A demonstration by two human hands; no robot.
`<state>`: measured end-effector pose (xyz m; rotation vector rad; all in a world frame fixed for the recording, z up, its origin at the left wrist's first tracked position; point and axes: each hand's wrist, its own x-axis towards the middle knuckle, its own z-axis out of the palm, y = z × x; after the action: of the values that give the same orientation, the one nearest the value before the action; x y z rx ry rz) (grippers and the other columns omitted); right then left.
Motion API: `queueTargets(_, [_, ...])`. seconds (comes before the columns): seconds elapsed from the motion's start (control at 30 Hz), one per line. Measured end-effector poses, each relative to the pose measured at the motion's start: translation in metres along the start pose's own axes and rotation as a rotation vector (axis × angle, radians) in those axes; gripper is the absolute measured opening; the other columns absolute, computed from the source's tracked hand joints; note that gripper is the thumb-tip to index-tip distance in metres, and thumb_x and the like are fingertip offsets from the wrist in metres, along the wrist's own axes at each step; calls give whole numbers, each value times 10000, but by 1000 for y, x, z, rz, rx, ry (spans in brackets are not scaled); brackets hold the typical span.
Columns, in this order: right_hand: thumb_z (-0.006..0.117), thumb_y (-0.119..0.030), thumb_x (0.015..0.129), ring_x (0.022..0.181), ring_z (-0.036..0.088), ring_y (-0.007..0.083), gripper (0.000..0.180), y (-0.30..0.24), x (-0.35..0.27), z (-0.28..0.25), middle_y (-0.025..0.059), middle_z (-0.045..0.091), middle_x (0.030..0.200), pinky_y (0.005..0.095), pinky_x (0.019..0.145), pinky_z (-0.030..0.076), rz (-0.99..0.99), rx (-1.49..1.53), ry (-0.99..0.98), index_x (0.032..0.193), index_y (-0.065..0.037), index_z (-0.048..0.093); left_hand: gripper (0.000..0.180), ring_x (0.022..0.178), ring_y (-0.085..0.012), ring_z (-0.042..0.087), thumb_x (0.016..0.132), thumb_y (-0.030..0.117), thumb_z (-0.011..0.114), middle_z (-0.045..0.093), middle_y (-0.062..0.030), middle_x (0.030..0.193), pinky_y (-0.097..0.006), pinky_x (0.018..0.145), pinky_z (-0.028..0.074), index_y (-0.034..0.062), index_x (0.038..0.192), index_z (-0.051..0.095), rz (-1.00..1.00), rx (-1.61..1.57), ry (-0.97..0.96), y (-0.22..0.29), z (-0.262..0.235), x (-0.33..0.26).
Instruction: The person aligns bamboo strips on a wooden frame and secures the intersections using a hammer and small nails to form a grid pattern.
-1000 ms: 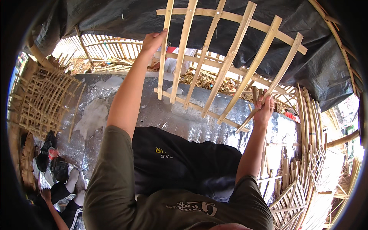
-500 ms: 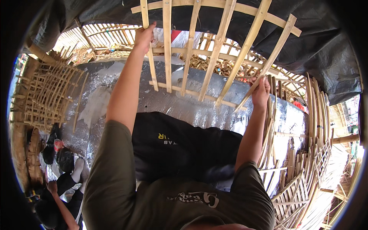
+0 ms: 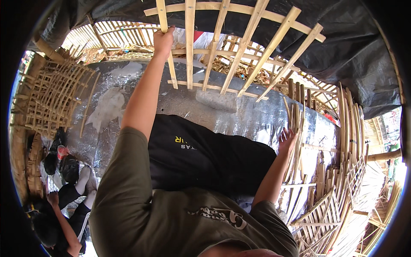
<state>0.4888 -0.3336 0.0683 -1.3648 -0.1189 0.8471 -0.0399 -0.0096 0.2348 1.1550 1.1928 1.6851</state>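
Note:
A bamboo lattice panel [image 3: 233, 70] of long slats and crosspieces stands up in front of me. Its upper end reaches the top of the view. My left hand [image 3: 163, 43] is closed round its leftmost slat. Away from the panel, my right hand [image 3: 287, 140] has its fingers apart with nothing in them. It is low beside a bundle of thin bamboo strips [image 3: 296, 128] at the right. A black cloth [image 3: 205, 156] covers my lap. Beyond it lies a shiny silver-grey sheet [image 3: 180, 103].
Stacked bamboo lattice panels [image 3: 53, 100] stand at the left, and more slatted bamboo [image 3: 319, 212] leans at the right. A black tarp [image 3: 342, 55] hangs overhead. At the lower left sits another person [image 3: 64, 222]. A bamboo fence [image 3: 124, 36] runs behind.
My right hand has let go of the panel's right slat and dropped lower, its fingers spreading. My left hand keeps its grip. The panel's lower end sits slightly higher in view.

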Motion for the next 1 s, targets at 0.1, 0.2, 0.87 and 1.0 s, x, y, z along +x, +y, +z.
queueTargets(0.1, [303,-589,991,898,586,215,609,2,6,-6,114,667,1066,358,755,448,22,-77,-14,1315,-106,482,406,425,-114,440,873,273,660,497,-20,479,-337,430,316,12,576,566,55,152,66,19,18,-23])
queueTargets(0.2, [291,-588,994,875,604,220,603,7,3,1,119,670,1049,366,746,464,24,-194,-79,1281,-100,498,458,410,-126,440,886,280,638,488,-36,450,-353,430,323,-2,537,548,133,284,25,31,22,-32])
queueTargets(0.87, [616,-363,931,861,662,237,500,2,13,83,184,639,1119,360,664,533,-631,-967,-360,1300,-62,465,475,422,-130,422,919,300,611,475,-33,455,-352,440,315,-6,563,541,147,354,-63,45,20,-46])
queueTargets(1.0, [673,-337,890,975,637,374,606,-3,8,149,254,599,1165,442,833,514,-924,-941,-299,1340,-23,417,492,418,-119,401,923,300,612,446,-15,448,-347,438,305,4,544,512,181,346,-50,44,15,-41])
